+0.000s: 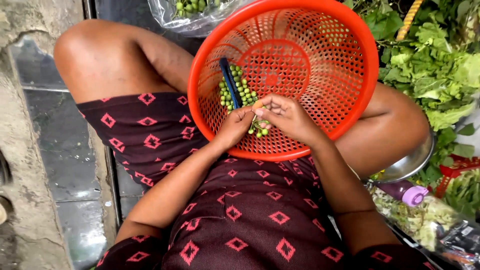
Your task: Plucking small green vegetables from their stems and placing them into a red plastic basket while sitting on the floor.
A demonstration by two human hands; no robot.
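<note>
1. Small cluster of green berries [259, 127] on a stem sits inside the orange basket [320, 35], near its lower rim, held between both hands.
2. Left hand [234, 127] pinches the cluster from the left, fingers closed on it; right hand [287, 116] closes on the top of the stem, thumb and forefinger together.
3. Step in hand, as I read it: stripping berries off the stem.
4. Loose berries [240, 90] pile mid-basket beside a dark blue handle [230, 82].
5. Next move likely needs a steady stem grip and a light pull per berry, dropping over the pile.
6. Basket rests tilted on the lap; leafy greens [435, 75] lie to the right.
</note>
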